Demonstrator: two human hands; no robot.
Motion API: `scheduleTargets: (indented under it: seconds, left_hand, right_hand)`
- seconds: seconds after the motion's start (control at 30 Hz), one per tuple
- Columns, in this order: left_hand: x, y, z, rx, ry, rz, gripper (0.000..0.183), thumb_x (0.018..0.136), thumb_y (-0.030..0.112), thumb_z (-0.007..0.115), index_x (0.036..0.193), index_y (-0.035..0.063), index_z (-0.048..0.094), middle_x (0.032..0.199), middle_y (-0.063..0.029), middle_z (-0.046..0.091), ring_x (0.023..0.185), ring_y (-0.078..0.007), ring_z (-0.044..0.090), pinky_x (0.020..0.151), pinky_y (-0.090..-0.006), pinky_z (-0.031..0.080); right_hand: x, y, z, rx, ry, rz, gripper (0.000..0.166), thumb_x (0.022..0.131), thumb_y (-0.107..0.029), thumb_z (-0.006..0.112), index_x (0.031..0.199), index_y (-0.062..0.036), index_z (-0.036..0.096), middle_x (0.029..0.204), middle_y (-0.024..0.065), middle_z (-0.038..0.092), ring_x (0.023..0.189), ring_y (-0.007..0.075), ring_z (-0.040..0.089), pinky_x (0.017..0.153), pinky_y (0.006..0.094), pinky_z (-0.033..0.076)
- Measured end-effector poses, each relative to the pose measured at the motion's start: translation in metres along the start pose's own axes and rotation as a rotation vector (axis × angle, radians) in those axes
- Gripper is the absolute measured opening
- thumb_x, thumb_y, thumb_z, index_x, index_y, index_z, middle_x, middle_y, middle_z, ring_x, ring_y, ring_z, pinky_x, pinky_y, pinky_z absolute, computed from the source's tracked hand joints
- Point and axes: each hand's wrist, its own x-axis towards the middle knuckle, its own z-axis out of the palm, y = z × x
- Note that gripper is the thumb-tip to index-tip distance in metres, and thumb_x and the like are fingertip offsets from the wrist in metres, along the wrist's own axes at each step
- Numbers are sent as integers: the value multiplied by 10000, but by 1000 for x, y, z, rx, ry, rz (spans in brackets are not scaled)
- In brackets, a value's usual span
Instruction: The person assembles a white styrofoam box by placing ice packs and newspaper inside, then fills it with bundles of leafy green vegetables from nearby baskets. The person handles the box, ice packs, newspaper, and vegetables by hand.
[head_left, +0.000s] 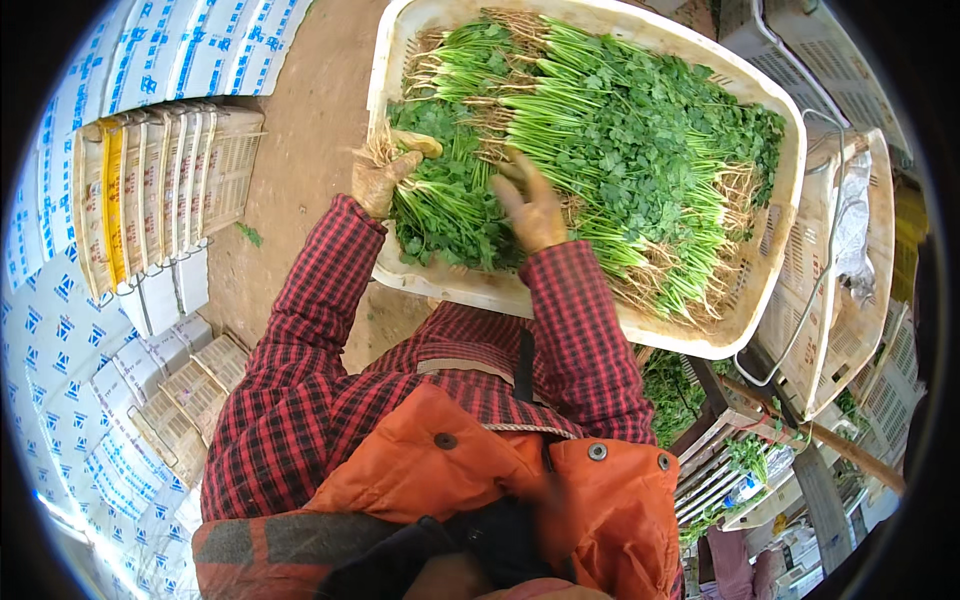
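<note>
A large off-white plastic crate in front of me holds rows of leafy greens, likely coriander, with pale stems and roots attached. My left hand, in a dirty yellowish glove, is at the crate's left side. It grips a bunch of the greens near the roots, and the bunch's leaves spread rightward over the crate. My right hand, gloved alike and slightly blurred, is above the greens just right of that bunch. Its fingers are apart, with nothing visible in them; whether the fingertips touch the leaves is unclear.
Stacked plastic crates with wire handles stand at left on the dirt floor, beside printed white-and-blue sheeting. At right, another crate with a wire handle sits close to the greens' crate. A slatted wooden crate and a pole are lower right.
</note>
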Motion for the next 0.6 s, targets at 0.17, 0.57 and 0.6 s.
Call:
scheduleTargets:
  seconds: [0.17,0.57,0.6]
  left_hand:
    - [-10,-13,9,32,-94,-170,205,818,146,719,979,38,650,941,-132,689,919,-186,652,845,-362,534]
    - [-31,130,-75,526,142,-52,136,854,117,642,965,38,627,709,-55,640,513,-75,561,385,-200,402]
    - [-20,137,-71,463,-3,74,131,854,104,639,961,29,625,708,-52,639,495,-74,553,375,-200,396]
  right_hand:
    - [-34,7,98,-345,-371,47,811,875,-374,584,1406,120,220,1419,331,317,1351,409,294,1124,443,256]
    - [-72,3,-46,-849,-342,99,617,892,-321,623,1393,-42,396,1364,206,472,1238,314,489,1044,401,406]
    - [-79,-8,-52,-323,-293,194,614,885,-308,637,1383,-31,407,1364,203,474,1247,309,483,1046,416,401]
